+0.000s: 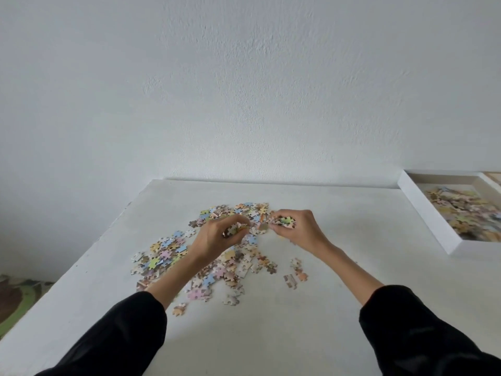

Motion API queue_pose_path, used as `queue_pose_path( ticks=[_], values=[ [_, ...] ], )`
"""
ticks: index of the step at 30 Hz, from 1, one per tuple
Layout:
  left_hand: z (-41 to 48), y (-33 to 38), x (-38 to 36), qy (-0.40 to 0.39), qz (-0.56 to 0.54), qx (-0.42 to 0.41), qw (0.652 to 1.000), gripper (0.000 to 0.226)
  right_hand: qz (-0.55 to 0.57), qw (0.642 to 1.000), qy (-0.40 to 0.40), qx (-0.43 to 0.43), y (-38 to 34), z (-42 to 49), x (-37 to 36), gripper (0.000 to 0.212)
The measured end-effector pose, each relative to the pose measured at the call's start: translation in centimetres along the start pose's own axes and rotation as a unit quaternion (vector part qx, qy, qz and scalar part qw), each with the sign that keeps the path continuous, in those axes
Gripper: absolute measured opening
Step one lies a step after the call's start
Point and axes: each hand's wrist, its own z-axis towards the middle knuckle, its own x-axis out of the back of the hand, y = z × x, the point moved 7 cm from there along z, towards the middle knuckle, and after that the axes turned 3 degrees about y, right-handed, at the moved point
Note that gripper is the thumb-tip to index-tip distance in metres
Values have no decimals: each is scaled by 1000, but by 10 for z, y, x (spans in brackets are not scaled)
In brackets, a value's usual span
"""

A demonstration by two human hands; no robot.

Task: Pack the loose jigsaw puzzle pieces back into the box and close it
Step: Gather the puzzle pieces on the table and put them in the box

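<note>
Both hands working over the loose pile: we are clenching our left grip [217, 236] and right grip [296, 229] on handfuls of pastel cardboard jigsaw pieces [165, 253] lying scattered on the white worktop [271, 335]; the open white rectangular box [429, 213], part-filled, is sitting far right.

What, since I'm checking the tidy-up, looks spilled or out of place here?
Nothing looks damaged, but puzzle pieces lie scattered across the table, with a few strays apart from the heap. The left hand and right hand hold some; the box is open.
</note>
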Motion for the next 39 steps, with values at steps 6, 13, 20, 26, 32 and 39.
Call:
queue_pose_path(
  ticks=[6,13,20,26,32,39],
  values=[
    [32,32,-28,-10,-6,-31,999,19,34,997,63,-31,6,1,76,13],
    [78,98,-79,-19,-52,-20,998,18,14,997,63,-34,33,-10,165,8],
    [132,164,-160,-51,-55,-37,996,17,-43,994,100,-14,79,-19,266,9],
    [168,222,-235,-77,-62,-81,992,20,-68,991,119,0,120,-33,343,17],
    [205,263,-307,-110,-47,-142,983,23,-101,988,119,-17,174,-38,402,19],
    [228,285,-376,-146,-27,-197,969,30,-117,987,94,-65,238,-35,421,21]
  ],
)
